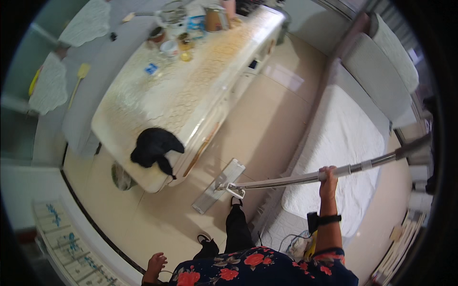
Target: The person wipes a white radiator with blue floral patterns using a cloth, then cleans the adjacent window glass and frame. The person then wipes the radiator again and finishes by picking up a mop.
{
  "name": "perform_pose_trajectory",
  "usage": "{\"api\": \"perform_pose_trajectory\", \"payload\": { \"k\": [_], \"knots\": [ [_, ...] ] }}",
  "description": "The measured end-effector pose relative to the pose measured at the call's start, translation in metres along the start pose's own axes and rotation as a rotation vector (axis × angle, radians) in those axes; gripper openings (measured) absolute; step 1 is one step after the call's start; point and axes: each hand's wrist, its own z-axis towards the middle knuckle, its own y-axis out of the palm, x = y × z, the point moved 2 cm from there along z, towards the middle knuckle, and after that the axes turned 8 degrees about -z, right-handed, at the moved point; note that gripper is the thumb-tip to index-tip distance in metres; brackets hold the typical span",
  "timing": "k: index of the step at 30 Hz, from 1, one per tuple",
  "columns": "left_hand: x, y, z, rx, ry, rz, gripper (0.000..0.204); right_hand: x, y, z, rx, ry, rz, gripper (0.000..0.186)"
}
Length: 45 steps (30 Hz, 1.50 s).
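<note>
Wrapped around the grey metal pole of a flat mop point(293, 179) is my right hand point(327, 183), with a black strap on the wrist. The pole slants from the dark grip at the right down to the mop's long flat head point(218, 186), which lies on the tiled floor in front of my feet. A white frame joins pole and head. Low on the left, away from the mop, my left hand point(156, 263) hangs with its fingers loosely bent and apart, and nothing shows in it.
A long glossy table point(138, 102) bears a black cap-like cloth item point(156, 148), jars, cups and a box. To the right stands a sofa with a white cover point(334, 143). A grey sofa point(100, 86) with a yellow fly swatter point(82, 72) is beyond the table. A bin point(121, 177) sits beneath the table's near end.
</note>
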Motion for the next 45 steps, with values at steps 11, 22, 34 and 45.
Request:
{"api": "perform_pose_trajectory", "payload": {
  "k": [11,22,34,45],
  "knots": [
    [-0.117,-0.042,-0.001,0.078,0.215,-0.227,0.042,-0.193,0.242,-0.202,-0.956,-0.518,0.014,0.037],
    [-0.404,-0.125,0.005,0.359,-0.045,-0.447,0.040,-0.186,0.371,-0.426,-0.914,-0.552,-0.044,0.014],
    [-0.496,-0.079,-0.082,0.500,-0.085,-1.109,0.033,-0.159,0.457,-0.506,-1.278,-0.644,-0.340,0.015],
    [-0.585,-0.073,-0.057,0.146,-0.240,-1.174,0.032,-0.210,0.363,-0.465,-1.025,-0.629,0.055,0.016]
  ]
}}
